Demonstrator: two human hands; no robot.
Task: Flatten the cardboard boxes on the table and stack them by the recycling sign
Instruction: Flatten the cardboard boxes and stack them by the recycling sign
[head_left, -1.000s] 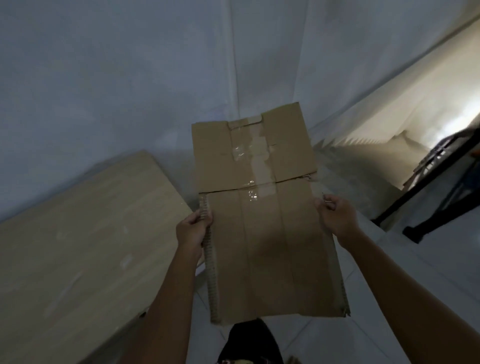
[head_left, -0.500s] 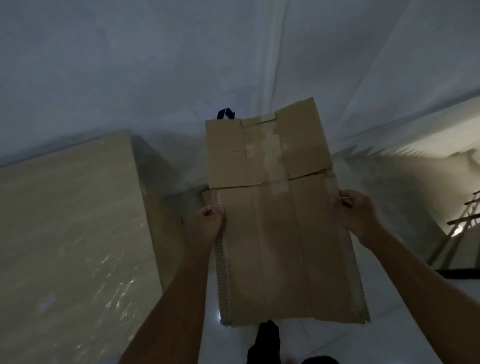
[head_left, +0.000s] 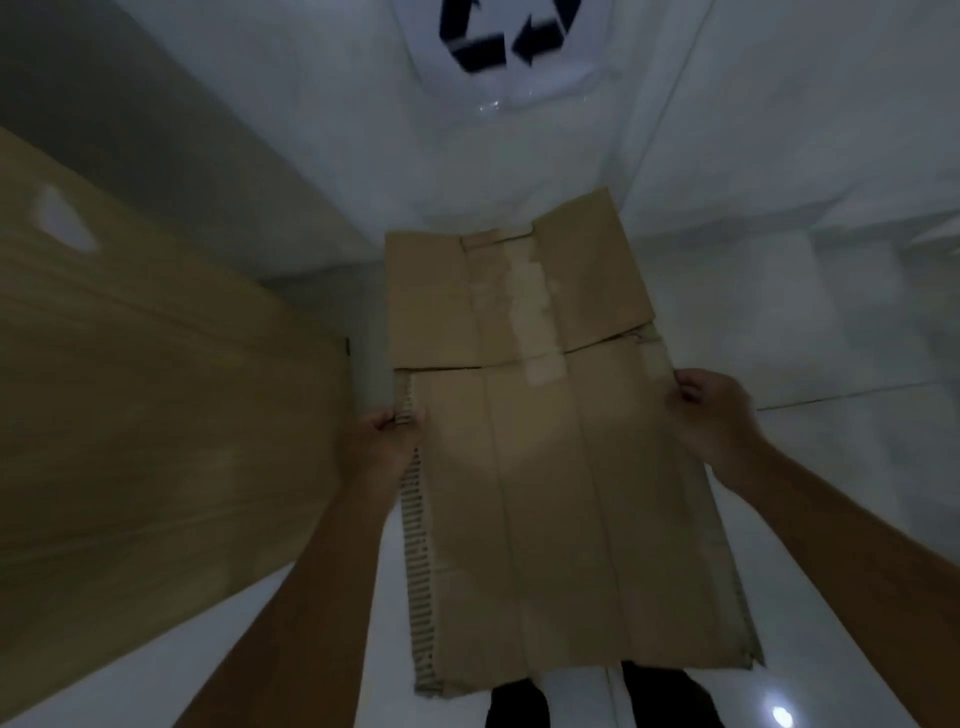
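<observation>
Brown flattened corrugated cardboard box (head_left: 550, 467) is held above the white floor, left hand (head_left: 382, 441) and right hand (head_left: 714, 415) pinching opposite edges; long axis points toward the black-arrowed recycling sign (head_left: 506, 36).

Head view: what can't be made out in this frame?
- Recycling sign: its upper part is cut off by the top edge.
- Floor below the cardboard: hidden by the sheet, so any stack there is unseen.
- Table: cut off by the left edge.
- Fingers of the left hand and right hand: blurred, partly behind the cardboard.
</observation>
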